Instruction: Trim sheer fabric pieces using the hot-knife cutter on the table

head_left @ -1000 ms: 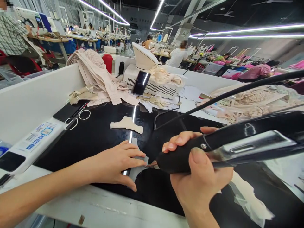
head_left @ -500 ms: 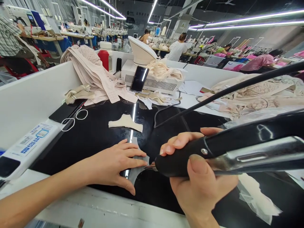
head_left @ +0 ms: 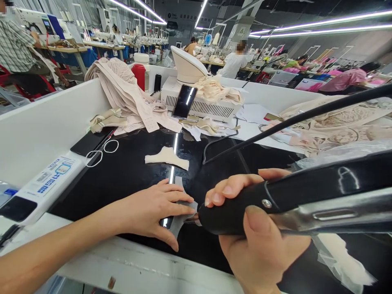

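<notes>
While left hand [head_left: 153, 212] stays flat, fingers spread on thin grey fabric piece [head_left: 180, 204], right hand [head_left: 260, 241], wrapped round black-handled cutting tool [head_left: 294, 200], has nudged tip closer.

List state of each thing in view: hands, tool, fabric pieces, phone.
Left hand: flat, fingers spread, pressing the grey piece down.
Grey piece: flat on the black worktop, partly under the hand.
Right hand: closed around the tool handle.
Tool: held level, tip at the grey piece's edge.
Beige piece: lying loose, untouched.
Phone: propped upright, screen dark.
</notes>
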Motion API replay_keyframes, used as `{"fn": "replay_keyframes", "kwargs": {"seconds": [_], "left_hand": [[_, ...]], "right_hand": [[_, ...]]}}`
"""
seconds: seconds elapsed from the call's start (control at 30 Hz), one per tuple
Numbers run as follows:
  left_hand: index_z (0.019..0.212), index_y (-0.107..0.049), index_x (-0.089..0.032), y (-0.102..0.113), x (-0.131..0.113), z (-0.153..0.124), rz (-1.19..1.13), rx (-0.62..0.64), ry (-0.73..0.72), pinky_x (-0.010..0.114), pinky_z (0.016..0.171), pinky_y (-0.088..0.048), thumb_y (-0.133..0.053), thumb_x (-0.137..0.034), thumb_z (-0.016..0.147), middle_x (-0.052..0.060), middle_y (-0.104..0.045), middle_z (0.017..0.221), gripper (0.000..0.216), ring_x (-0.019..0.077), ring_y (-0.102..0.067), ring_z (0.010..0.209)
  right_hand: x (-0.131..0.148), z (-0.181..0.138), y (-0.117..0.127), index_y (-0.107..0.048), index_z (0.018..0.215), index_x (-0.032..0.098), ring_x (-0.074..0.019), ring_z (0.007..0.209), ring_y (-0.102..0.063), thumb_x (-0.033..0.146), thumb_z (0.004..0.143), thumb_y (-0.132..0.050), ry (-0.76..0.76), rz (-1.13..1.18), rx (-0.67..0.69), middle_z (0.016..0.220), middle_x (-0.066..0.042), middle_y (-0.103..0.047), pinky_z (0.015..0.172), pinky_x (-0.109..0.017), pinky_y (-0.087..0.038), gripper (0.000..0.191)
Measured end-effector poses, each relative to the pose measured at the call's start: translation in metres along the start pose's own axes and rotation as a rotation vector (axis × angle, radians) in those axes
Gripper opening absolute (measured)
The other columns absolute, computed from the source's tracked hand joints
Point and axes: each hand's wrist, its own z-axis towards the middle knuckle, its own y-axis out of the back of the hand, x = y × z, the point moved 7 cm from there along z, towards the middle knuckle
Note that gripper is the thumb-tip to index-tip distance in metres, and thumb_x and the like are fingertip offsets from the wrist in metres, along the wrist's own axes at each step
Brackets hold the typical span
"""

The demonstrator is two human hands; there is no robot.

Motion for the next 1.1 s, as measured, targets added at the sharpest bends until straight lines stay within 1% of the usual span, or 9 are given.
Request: {"fn": "replay_keyframes", "kwargs": {"seconds": [0.1, 0.33, 0.53, 0.67, 0.77, 0.83, 0.9, 1.0, 1.1], "left_hand": [[0.139, -0.059, -0.023, 0.0, -0.001, 0.001, 0.008, 0.005, -0.004, 0.059, 0.121, -0.022, -0.078, -0.049, 0.083, 0.011, -0.051, 0.152, 0.064, 0.0346, -0.042, 0.143], [0.137, -0.06, -0.025, 0.001, -0.001, 0.002, 0.015, 0.03, 0.008, 0.059, 0.121, -0.023, -0.079, -0.048, 0.082, 0.011, -0.052, 0.151, 0.062, 0.0339, -0.042, 0.143], [0.138, -0.059, -0.026, 0.002, -0.001, 0.002, 0.008, 0.021, 0.004, 0.06, 0.121, -0.023, -0.079, -0.049, 0.083, 0.011, -0.052, 0.151, 0.063, 0.0338, -0.041, 0.144], [0.135, -0.061, -0.024, 0.005, 0.0, 0.001, -0.037, -0.015, 0.015, 0.054, 0.123, -0.023, -0.079, -0.046, 0.084, 0.009, -0.057, 0.146, 0.059, 0.0299, -0.045, 0.141], [0.132, -0.062, -0.024, 0.01, 0.005, -0.003, -0.014, -0.076, 0.034, 0.054, 0.123, -0.023, -0.073, -0.039, 0.091, 0.008, -0.061, 0.142, 0.045, 0.0287, -0.047, 0.14], [0.125, -0.066, -0.023, 0.013, 0.009, -0.005, 0.03, -0.123, 0.053, 0.055, 0.122, -0.025, -0.065, -0.032, 0.097, 0.007, -0.065, 0.137, 0.029, 0.0276, -0.052, 0.135], [0.115, -0.07, -0.022, 0.016, 0.01, -0.006, 0.057, -0.16, 0.065, 0.055, 0.121, -0.026, -0.058, -0.027, 0.101, 0.006, -0.07, 0.127, 0.019, 0.0248, -0.058, 0.126], [0.102, -0.073, -0.02, 0.017, 0.003, -0.007, 0.055, -0.194, 0.032, 0.049, 0.121, -0.028, -0.054, -0.023, 0.102, 0.003, -0.075, 0.105, 0.019, 0.02, -0.064, 0.107], [0.096, -0.074, -0.018, 0.016, -0.008, -0.006, 0.064, -0.208, -0.034, 0.043, 0.117, -0.034, -0.051, -0.021, 0.103, 0.002, -0.072, 0.086, 0.024, 0.0175, -0.061, 0.087]], "right_hand": [[0.0, 0.0, 0.0, -0.061, 0.111, 0.03, -0.0154, 0.063, -0.061, 0.03, 0.084, -0.078, -0.006, -0.019, -0.011, 0.079, 0.004, -0.063, 0.061, -0.032, -0.056, 0.033], [0.004, -0.009, -0.004, -0.06, 0.109, 0.028, -0.0149, 0.059, -0.055, 0.036, 0.079, -0.081, -0.025, 0.055, -0.01, 0.076, 0.004, -0.063, 0.051, -0.03, -0.051, 0.037], [0.0, -0.012, -0.008, -0.058, 0.111, 0.028, -0.015, 0.057, -0.057, 0.033, 0.082, -0.079, -0.038, 0.048, -0.002, 0.076, 0.004, -0.064, 0.053, -0.032, -0.052, 0.036], [0.002, -0.006, -0.006, -0.06, 0.108, 0.028, -0.0154, 0.06, -0.059, 0.034, 0.077, -0.084, -0.073, 0.026, 0.031, 0.076, 0.004, -0.065, 0.055, -0.032, -0.054, 0.04], [0.008, -0.001, 0.002, -0.062, 0.105, 0.027, -0.0153, 0.06, -0.059, 0.035, 0.072, -0.087, -0.051, 0.001, -0.008, 0.075, 0.004, -0.065, 0.053, -0.03, -0.054, 0.042], [0.012, 0.002, 0.01, -0.063, 0.103, 0.028, -0.0152, 0.058, -0.058, 0.036, 0.071, -0.087, -0.023, -0.015, -0.063, 0.073, 0.005, -0.064, 0.05, -0.029, -0.053, 0.041], [0.014, 0.005, 0.018, -0.063, 0.102, 0.028, -0.0156, 0.057, -0.057, 0.035, 0.07, -0.086, -0.009, -0.047, -0.112, 0.072, 0.005, -0.064, 0.049, -0.029, -0.052, 0.041], [0.015, 0.012, 0.028, -0.064, 0.1, 0.029, -0.0165, 0.057, -0.056, 0.033, 0.068, -0.086, 0.0, -0.106, -0.162, 0.07, 0.006, -0.064, 0.049, -0.03, -0.051, 0.039], [0.016, 0.019, 0.036, -0.063, 0.099, 0.03, -0.0172, 0.058, -0.056, 0.029, 0.068, -0.083, 0.017, -0.164, -0.201, 0.07, 0.006, -0.063, 0.052, -0.032, -0.051, 0.037]]}}
